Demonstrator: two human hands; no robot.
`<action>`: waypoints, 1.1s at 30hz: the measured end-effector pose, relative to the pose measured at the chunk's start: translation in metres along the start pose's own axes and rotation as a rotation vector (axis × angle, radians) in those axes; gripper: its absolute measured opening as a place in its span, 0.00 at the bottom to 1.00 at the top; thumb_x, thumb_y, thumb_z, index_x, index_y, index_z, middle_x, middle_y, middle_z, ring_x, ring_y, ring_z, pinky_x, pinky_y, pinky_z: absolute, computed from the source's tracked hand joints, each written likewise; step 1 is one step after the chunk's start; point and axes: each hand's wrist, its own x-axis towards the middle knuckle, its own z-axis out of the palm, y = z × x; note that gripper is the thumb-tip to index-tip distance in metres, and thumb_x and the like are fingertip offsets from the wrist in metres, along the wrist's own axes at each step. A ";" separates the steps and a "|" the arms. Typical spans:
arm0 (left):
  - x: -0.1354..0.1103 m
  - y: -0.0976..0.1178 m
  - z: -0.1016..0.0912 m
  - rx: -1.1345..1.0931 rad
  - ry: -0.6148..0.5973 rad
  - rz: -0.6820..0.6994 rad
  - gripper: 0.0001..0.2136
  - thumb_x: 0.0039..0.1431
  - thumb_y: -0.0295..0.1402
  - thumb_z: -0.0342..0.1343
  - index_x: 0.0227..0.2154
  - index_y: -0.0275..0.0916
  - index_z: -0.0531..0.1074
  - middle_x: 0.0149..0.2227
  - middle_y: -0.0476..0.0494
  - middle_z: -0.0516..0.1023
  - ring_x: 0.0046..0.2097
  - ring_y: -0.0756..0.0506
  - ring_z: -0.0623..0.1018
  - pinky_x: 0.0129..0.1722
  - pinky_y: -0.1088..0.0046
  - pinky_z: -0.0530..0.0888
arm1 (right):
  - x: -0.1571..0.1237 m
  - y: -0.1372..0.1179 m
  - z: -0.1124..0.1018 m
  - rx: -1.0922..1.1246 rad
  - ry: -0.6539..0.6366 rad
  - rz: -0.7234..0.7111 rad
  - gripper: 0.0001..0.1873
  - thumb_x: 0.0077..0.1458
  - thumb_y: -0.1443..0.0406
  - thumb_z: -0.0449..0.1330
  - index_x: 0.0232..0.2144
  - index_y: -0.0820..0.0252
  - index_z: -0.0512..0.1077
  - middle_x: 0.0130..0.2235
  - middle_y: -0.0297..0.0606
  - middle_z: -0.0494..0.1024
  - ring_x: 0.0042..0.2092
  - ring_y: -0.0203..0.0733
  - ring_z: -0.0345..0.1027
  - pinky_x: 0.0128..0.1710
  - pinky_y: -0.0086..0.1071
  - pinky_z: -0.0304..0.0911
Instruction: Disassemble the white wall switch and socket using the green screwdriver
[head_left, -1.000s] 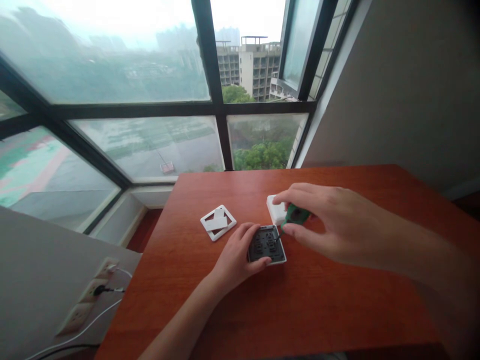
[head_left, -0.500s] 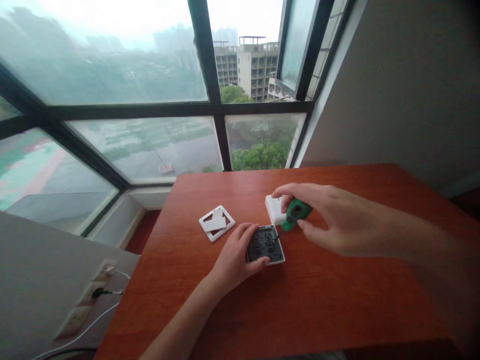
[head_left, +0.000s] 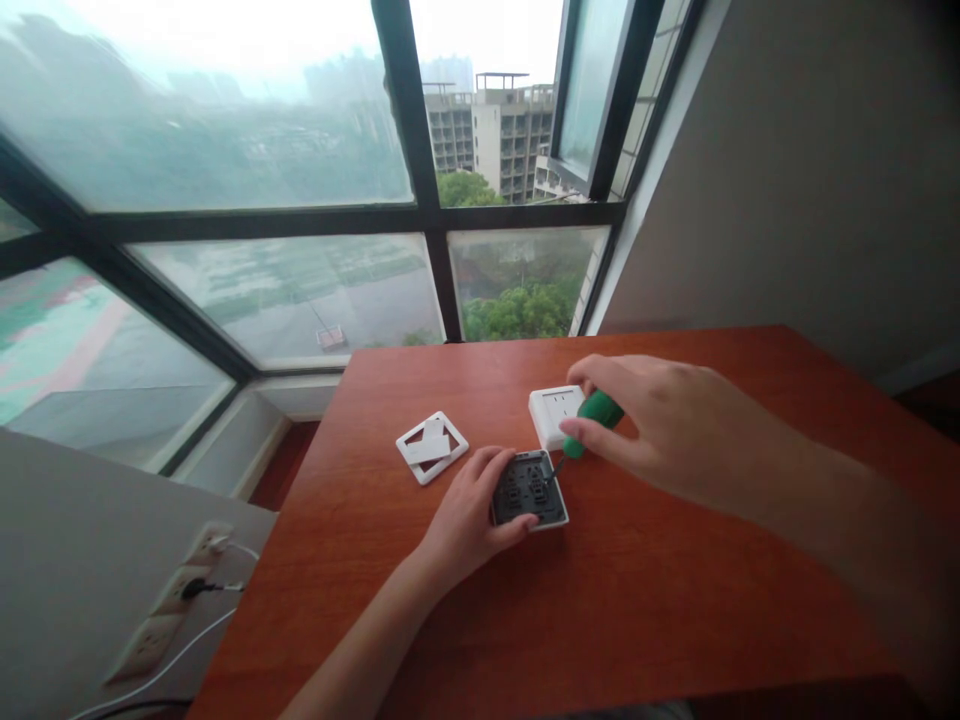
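Beside a dark-framed window, a reddish-brown table stretches from its far edge near the glass to its near edge below the forearms, with wood surface on both sides of the work. A square unit lies near the table's middle, well in from every edge. To its left, a white square frame has white strips lying across its opening. Just beyond the unit sits a white box with slots in its top, partly behind the right hand. The unit, pale-rimmed, shows a dark grey, intricately moulded inner face. The left hand clamps its left side, fingers at the far edge, thumb toward the near one. The right hand's thumb and fingers close on a green-handled screwdriver, its shaft slanting down to the dark face; whether the tip touches cannot be told.
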 end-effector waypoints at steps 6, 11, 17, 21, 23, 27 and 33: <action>0.000 -0.001 0.001 -0.008 0.019 0.010 0.32 0.50 0.37 0.64 0.58 0.43 0.60 0.56 0.37 0.65 0.56 0.37 0.69 0.56 0.57 0.68 | -0.001 -0.002 -0.002 0.005 -0.043 -0.104 0.11 0.57 0.63 0.54 0.43 0.54 0.70 0.38 0.37 0.79 0.37 0.43 0.73 0.30 0.31 0.57; 0.000 -0.001 0.001 0.001 0.013 0.006 0.32 0.50 0.37 0.64 0.58 0.42 0.60 0.56 0.37 0.65 0.56 0.37 0.68 0.56 0.57 0.68 | 0.002 0.000 0.002 0.094 -0.006 -0.106 0.16 0.56 0.61 0.56 0.47 0.56 0.68 0.42 0.38 0.78 0.39 0.43 0.73 0.33 0.31 0.59; 0.000 0.000 0.001 -0.014 0.012 0.011 0.32 0.51 0.38 0.64 0.58 0.43 0.60 0.56 0.36 0.65 0.56 0.37 0.69 0.57 0.56 0.68 | 0.007 0.000 0.007 0.206 -0.009 -0.124 0.13 0.56 0.66 0.53 0.44 0.57 0.69 0.39 0.37 0.78 0.37 0.40 0.72 0.34 0.30 0.60; 0.000 -0.001 0.001 -0.019 0.016 0.007 0.33 0.50 0.37 0.65 0.58 0.43 0.60 0.56 0.36 0.66 0.56 0.36 0.69 0.57 0.56 0.68 | 0.002 -0.003 0.005 0.165 0.014 -0.105 0.22 0.53 0.64 0.56 0.51 0.56 0.66 0.46 0.40 0.77 0.41 0.43 0.73 0.36 0.32 0.62; 0.000 -0.001 0.001 -0.012 0.014 0.003 0.32 0.50 0.37 0.64 0.58 0.43 0.60 0.57 0.36 0.65 0.57 0.36 0.68 0.57 0.56 0.67 | 0.003 -0.006 0.004 -0.036 0.051 0.022 0.17 0.56 0.55 0.54 0.44 0.57 0.70 0.38 0.42 0.79 0.36 0.47 0.73 0.31 0.34 0.59; -0.001 -0.001 0.001 -0.002 0.007 0.001 0.31 0.51 0.38 0.64 0.58 0.42 0.60 0.57 0.36 0.65 0.57 0.37 0.68 0.57 0.57 0.67 | 0.003 -0.007 0.003 -0.216 0.019 0.135 0.18 0.59 0.51 0.50 0.34 0.56 0.72 0.26 0.39 0.76 0.28 0.47 0.71 0.26 0.33 0.53; 0.000 0.000 0.001 -0.008 0.014 0.009 0.32 0.50 0.37 0.64 0.58 0.43 0.60 0.55 0.37 0.66 0.55 0.37 0.69 0.57 0.57 0.68 | -0.001 0.001 0.000 0.171 -0.045 -0.089 0.17 0.53 0.65 0.57 0.47 0.54 0.67 0.44 0.36 0.77 0.39 0.41 0.72 0.34 0.30 0.59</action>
